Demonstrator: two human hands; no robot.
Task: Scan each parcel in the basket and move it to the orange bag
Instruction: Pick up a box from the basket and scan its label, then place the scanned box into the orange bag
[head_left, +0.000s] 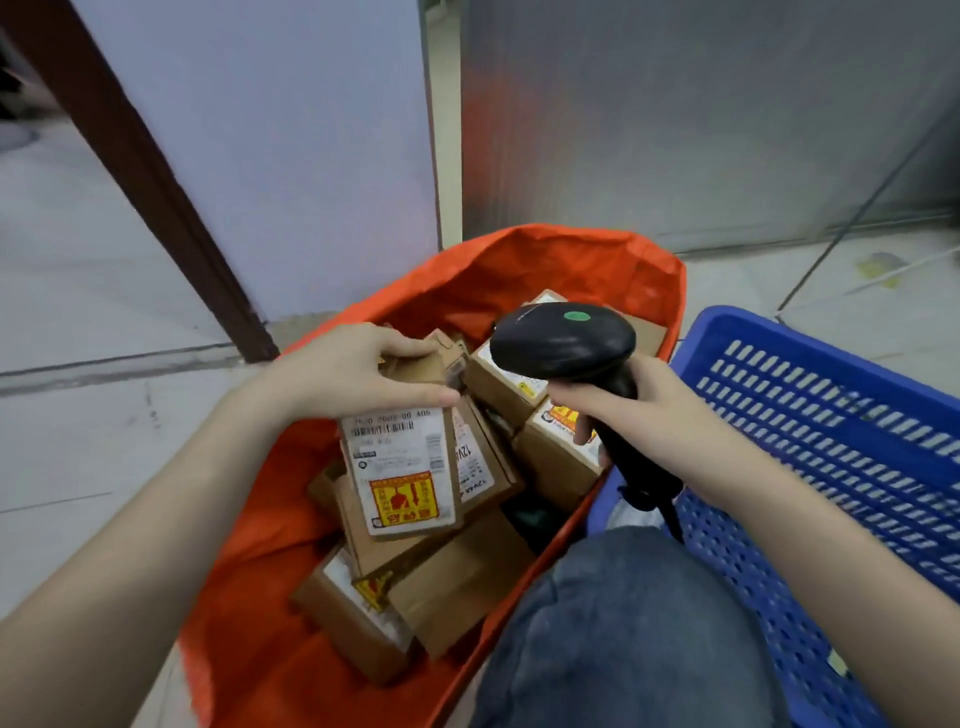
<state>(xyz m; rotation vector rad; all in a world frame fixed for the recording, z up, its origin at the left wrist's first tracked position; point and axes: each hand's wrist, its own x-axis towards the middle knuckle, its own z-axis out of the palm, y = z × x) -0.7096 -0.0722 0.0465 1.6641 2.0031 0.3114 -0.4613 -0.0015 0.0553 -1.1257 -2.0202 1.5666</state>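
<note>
The fingers (415, 358) of the left hand (337, 374) are curled round the top end of a small brown box (400, 467). The thumb runs along the near side and the other fingers lie on the far side, so the box is pinched at its short end. The box hangs over the open orange bag (519, 265), with other boxes lying in the bag below it.

The box looks light, since one hand holds it up by just one end. It is cardboard, so it should be stiff and not slippery. A red and yellow sticker (402, 498) sits on the white label (395, 452); it may be a warning that the thing inside can break, so a soft drop looks wise. The short end or the two long sides are good places to hold it.

The long way of the box runs from 12 o'clock down to 6 o'clock, tipped a little. The label faces up at the camera, with the stripes of the barcode (382, 429) near the top.

The fingers of the right hand (649, 410) are wrapped round the handle of a black scanner (563, 340) at 3 o'clock from the box. Its head points toward 9 o'clock.

The blue basket (831, 415) sits at 3 o'clock from the bag, touching it. I cannot tell if any boxes are left in it.
</note>
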